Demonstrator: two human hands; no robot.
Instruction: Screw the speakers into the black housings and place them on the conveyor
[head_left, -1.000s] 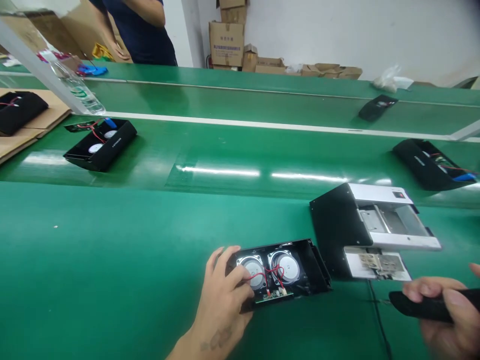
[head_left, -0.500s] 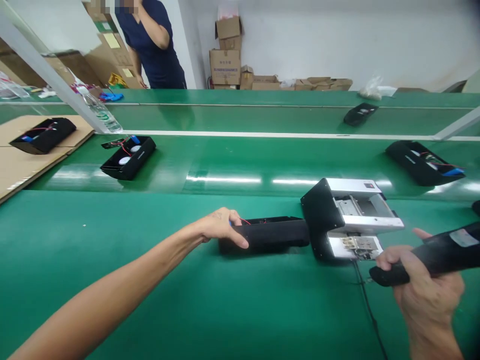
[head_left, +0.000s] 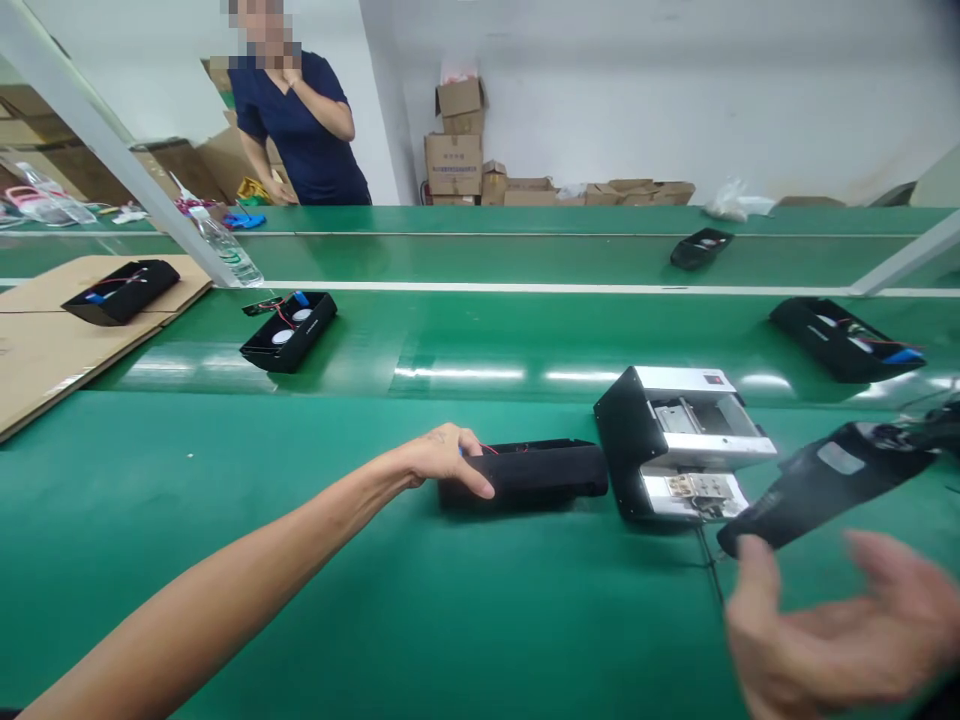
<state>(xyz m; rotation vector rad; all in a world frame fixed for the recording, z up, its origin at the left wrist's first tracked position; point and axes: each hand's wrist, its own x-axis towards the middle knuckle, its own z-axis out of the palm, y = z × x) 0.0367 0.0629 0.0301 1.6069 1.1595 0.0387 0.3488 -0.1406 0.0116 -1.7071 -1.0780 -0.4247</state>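
Note:
My left hand grips the left end of a black speaker housing, its thumb on the near side. The housing lies on the green work surface, its open side up, and red wire shows by my fingers. My right hand is blurred at the lower right, palm turned up, fingers apart and holding nothing. Just beyond it is a black tool with a white label, which looks like an electric screwdriver. Left of that tool stands a black and silver screw feeder.
More open speaker housings with wires stand farther off: one on the left, one on the right, another on cardboard. A plastic bottle leans by a white post. Behind the far bench stands a person near stacked boxes.
My right hand has let go of the black tool and moved down, opening its fingers. The tool now sits tilted beyond it. My left hand stays on the speaker housing. The view has tipped up slightly.

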